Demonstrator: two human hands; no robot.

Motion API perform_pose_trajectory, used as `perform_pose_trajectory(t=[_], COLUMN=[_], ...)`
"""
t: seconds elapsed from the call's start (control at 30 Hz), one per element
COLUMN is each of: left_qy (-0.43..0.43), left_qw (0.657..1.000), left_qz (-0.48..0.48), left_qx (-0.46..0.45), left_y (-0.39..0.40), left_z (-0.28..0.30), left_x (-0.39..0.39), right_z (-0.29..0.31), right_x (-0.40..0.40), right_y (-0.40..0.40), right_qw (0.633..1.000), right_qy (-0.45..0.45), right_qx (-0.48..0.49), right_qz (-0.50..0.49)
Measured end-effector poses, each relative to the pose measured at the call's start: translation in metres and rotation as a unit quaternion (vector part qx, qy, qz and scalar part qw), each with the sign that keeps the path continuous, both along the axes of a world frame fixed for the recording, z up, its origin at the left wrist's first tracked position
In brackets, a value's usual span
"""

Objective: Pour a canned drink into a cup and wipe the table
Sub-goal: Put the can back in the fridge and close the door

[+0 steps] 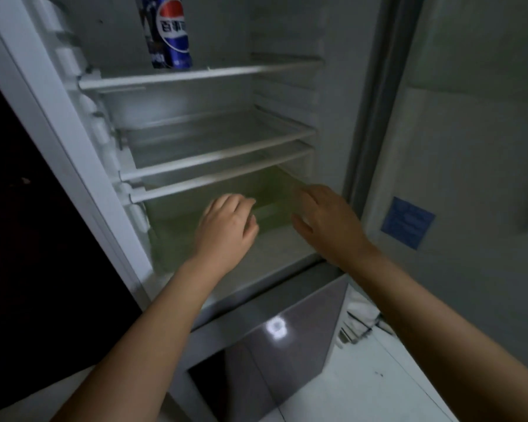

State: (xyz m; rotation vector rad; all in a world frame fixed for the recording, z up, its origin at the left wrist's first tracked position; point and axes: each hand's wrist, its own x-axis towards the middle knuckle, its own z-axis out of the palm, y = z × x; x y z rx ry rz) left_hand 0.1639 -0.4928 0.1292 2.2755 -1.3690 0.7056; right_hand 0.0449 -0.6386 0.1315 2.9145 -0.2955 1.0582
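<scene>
Fridge (378, 95) wide open, can (171, 32) standing up on the top shelf (220, 74) well above both hands, left hand (226, 229) loosely curled and right hand (323, 217) relaxed, neither holding anything, down by the greenish drawer (275, 190), probably just hunting for the drink.

place: home kitchen | cues: open fridge (195, 123) with glass shelves; soda can (168, 32); white tiled floor (378, 385)

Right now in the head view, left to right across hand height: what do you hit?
Dark panel → fridge frame → left hand → green drawer → right hand → door gasket → blue sticker on the open door. The can sits higher, on the top shelf.
</scene>
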Motion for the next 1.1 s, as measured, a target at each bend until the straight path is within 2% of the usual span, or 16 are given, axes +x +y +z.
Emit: perform_pose_trajectory(t=[0.27,0.5,0.73,1.1], left_qy=[0.056,0.144,0.12,0.096], left_qw=[0.993,0.981,0.975,0.979], left_qz=[0.018,0.038,0.037,-0.044], left_qx=[0.106,0.121,0.181,0.174], left_y=[0.014,0.039,0.061,0.073], left_z=[-0.047,-0.081,-0.095,-0.105], left_x=[-0.098,-0.215,-0.3,-0.354], right_z=[-0.066,-0.097,-0.117,-0.122], right_x=[-0.123,-0.243,-0.326,-0.399], right_y=[0.013,0.032,0.055,0.083], right_qw=[0.994,0.987,0.981,0.969], right_qy=[0.106,0.158,0.185,0.204], right_qx=[0.035,0.025,0.046,0.096], right_qz=[-0.022,-0.013,-0.015,-0.098])
